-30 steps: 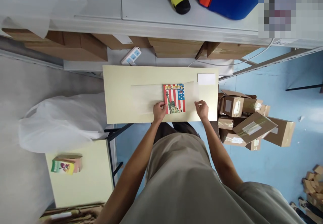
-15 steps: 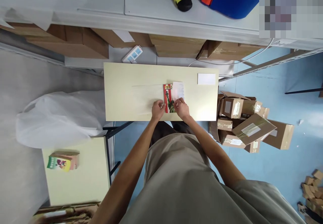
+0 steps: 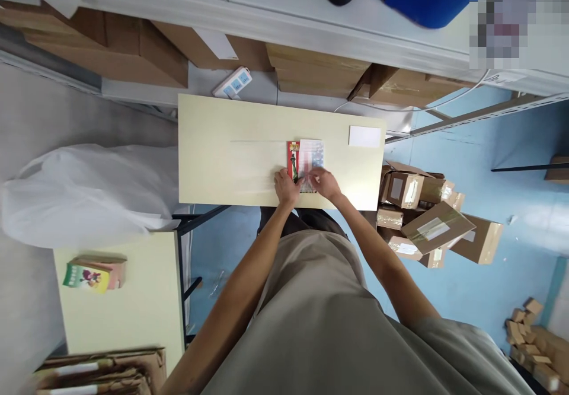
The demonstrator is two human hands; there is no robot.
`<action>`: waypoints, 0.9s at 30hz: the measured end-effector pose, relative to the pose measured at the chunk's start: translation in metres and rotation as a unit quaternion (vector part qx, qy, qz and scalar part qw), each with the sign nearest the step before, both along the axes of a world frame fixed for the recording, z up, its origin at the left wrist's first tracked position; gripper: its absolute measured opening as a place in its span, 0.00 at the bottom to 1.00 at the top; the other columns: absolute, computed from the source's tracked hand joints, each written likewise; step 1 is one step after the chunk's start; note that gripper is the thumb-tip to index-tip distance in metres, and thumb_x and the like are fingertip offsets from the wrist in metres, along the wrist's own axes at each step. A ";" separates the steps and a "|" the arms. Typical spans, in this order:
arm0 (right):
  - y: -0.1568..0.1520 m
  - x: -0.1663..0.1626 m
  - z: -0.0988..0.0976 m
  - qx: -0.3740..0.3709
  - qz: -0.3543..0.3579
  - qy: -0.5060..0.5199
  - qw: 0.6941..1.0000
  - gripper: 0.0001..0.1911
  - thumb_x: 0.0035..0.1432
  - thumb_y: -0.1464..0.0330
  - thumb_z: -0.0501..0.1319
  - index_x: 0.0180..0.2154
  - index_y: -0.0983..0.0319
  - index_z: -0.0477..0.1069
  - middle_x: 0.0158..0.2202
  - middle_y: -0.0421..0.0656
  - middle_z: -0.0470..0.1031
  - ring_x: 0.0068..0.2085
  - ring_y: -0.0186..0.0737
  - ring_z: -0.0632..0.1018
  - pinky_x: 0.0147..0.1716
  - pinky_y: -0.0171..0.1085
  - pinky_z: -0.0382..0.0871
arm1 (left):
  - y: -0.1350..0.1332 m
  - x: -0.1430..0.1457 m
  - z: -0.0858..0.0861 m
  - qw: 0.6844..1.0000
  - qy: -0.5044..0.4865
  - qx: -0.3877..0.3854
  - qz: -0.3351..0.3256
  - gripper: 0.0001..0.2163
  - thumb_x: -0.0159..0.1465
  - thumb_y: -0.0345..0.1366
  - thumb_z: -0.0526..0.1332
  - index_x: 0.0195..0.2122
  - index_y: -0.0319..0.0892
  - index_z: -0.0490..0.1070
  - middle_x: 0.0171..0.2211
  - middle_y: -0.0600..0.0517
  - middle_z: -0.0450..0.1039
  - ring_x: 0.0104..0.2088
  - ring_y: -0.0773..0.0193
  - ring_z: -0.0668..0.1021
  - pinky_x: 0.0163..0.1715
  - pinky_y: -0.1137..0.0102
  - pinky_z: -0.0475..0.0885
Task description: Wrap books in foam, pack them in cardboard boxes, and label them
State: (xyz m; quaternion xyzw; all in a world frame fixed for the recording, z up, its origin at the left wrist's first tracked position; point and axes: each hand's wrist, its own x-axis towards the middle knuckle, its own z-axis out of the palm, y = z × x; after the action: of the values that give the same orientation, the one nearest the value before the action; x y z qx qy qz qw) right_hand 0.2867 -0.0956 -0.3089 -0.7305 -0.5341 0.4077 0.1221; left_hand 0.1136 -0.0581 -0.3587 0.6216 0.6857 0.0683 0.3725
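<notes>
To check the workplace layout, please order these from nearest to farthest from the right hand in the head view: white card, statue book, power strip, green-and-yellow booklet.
1. Statue book: partly under the right hand.
2. White card: table's far right.
3. Power strip: beyond the table, left.
4. Green-and-yellow booklet: side table, lower left.

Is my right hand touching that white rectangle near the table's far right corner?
Apart: the head view plainly shows bare tabletop between the right hand and the white rectangle.
</notes>
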 end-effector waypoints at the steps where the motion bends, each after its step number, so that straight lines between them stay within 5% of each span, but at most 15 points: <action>1: 0.004 0.009 -0.002 0.009 -0.050 -0.013 0.999 0.15 0.75 0.71 0.59 0.56 0.60 0.83 0.61 0.53 0.82 0.56 0.51 0.85 0.59 0.46 0.81 | 0.000 0.000 -0.001 1.000 -0.005 -0.002 0.001 0.28 0.64 0.37 0.78 0.60 0.42 0.67 0.61 0.34 0.71 0.65 0.35 0.75 0.64 0.46 0.74; 6: 0.041 0.030 -0.017 -0.017 -0.259 -0.004 0.966 0.22 0.76 0.59 0.64 0.63 0.65 0.74 0.59 0.60 0.83 0.56 0.55 0.86 0.57 0.50 0.81 | 0.001 -0.006 -0.004 1.000 -0.030 -0.007 -0.001 0.30 0.62 0.34 0.80 0.61 0.43 0.67 0.59 0.37 0.72 0.64 0.36 0.76 0.65 0.47 0.73; 10: 0.068 0.025 -0.026 -0.053 -0.323 0.039 0.944 0.13 0.77 0.59 0.62 0.51 0.62 0.76 0.48 0.54 0.87 0.45 0.49 0.86 0.49 0.45 0.80 | 0.002 -0.011 -0.007 0.999 -0.051 -0.001 0.004 0.29 0.61 0.30 0.79 0.59 0.44 0.68 0.57 0.40 0.73 0.60 0.41 0.78 0.64 0.48 0.74; 14: 0.077 0.025 -0.023 -0.072 -0.313 0.022 0.947 0.16 0.75 0.54 0.63 0.37 0.57 0.72 0.40 0.48 0.85 0.39 0.47 0.83 0.44 0.43 0.77 | -0.001 -0.017 -0.005 0.997 -0.080 0.021 0.009 0.26 0.63 0.26 0.75 0.58 0.45 0.69 0.54 0.44 0.73 0.53 0.49 0.81 0.61 0.52 0.77; 17: 0.078 0.028 -0.015 -0.048 -0.297 -0.005 0.954 0.16 0.72 0.53 0.66 0.37 0.56 0.70 0.40 0.47 0.84 0.42 0.48 0.83 0.45 0.43 0.76 | -0.008 -0.018 0.002 0.995 -0.087 0.051 -0.010 0.22 0.66 0.23 0.69 0.58 0.47 0.72 0.55 0.44 0.73 0.53 0.50 0.80 0.61 0.53 0.78; 22: 0.088 0.020 0.004 -0.014 -0.225 -0.057 0.973 0.14 0.72 0.59 0.64 0.53 0.56 0.67 0.43 0.48 0.86 0.46 0.53 0.85 0.52 0.47 0.77 | -0.012 -0.014 0.022 0.992 -0.062 0.054 -0.100 0.17 0.68 0.20 0.61 0.50 0.47 0.82 0.55 0.41 0.77 0.58 0.44 0.79 0.64 0.49 0.76; 27: 0.104 0.010 0.022 -0.019 -0.119 -0.097 0.988 0.27 0.73 0.65 0.58 0.69 0.60 0.58 0.43 0.48 0.87 0.50 0.60 0.86 0.56 0.54 0.78 | -0.005 -0.015 0.048 0.990 -0.062 -0.012 -0.126 0.14 0.77 0.32 0.57 0.50 0.46 0.84 0.49 0.40 0.84 0.56 0.41 0.83 0.61 0.51 0.76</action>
State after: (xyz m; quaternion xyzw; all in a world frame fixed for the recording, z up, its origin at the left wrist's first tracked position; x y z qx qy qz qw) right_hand 0.2969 0.0089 -0.2869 -0.8272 -0.4446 0.3276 0.1035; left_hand 0.0990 -0.0633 -0.3110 0.6932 0.5782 0.0512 0.4273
